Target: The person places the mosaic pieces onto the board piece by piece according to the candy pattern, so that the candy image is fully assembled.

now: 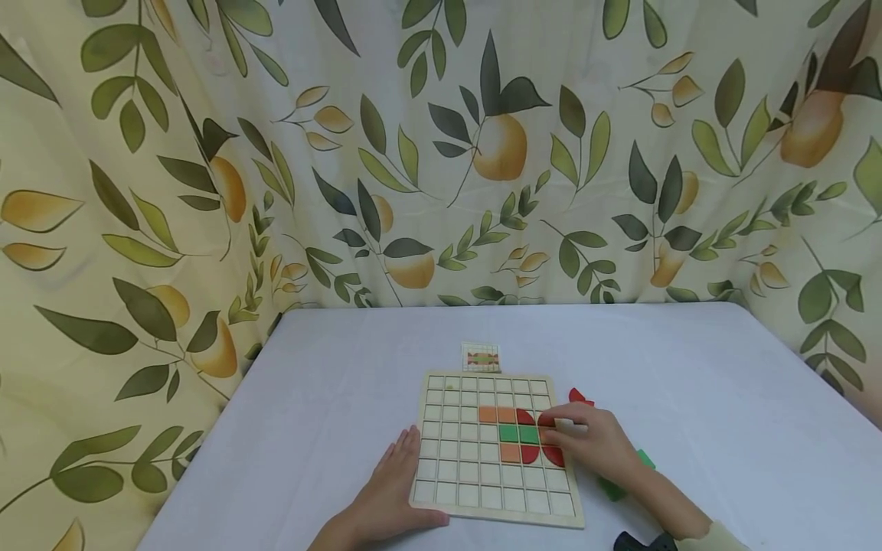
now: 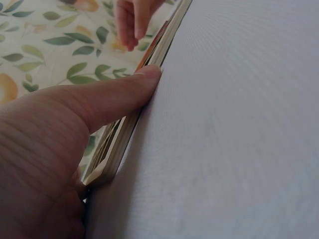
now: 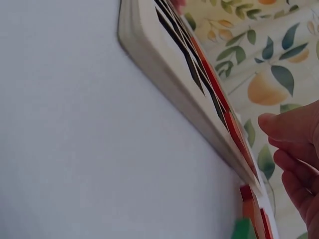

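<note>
A pale wooden grid board (image 1: 475, 474) lies on the table, bearing orange square tiles (image 1: 511, 453), green square tiles (image 1: 508, 434) and red rounded tiles (image 1: 530, 454). My left hand (image 1: 387, 490) rests at its near left corner, fingers straight along the left side. Its thumb (image 2: 119, 99) lies against the near edge. Over the board's right side is my right hand (image 1: 598, 440), thumb and forefinger slightly apart above the end of the green row, partly covering tiles there. In the right wrist view, nothing shows between its loosely bent fingers (image 3: 291, 159).
A small pattern card (image 1: 481, 358) stands behind the board. Red pieces (image 1: 577, 396) lie off its right side, and green pieces (image 1: 611, 490) lie partly under my right forearm. White cloth covers the table (image 1: 331, 383); a fruit-patterned curtain (image 1: 441, 191) hangs behind.
</note>
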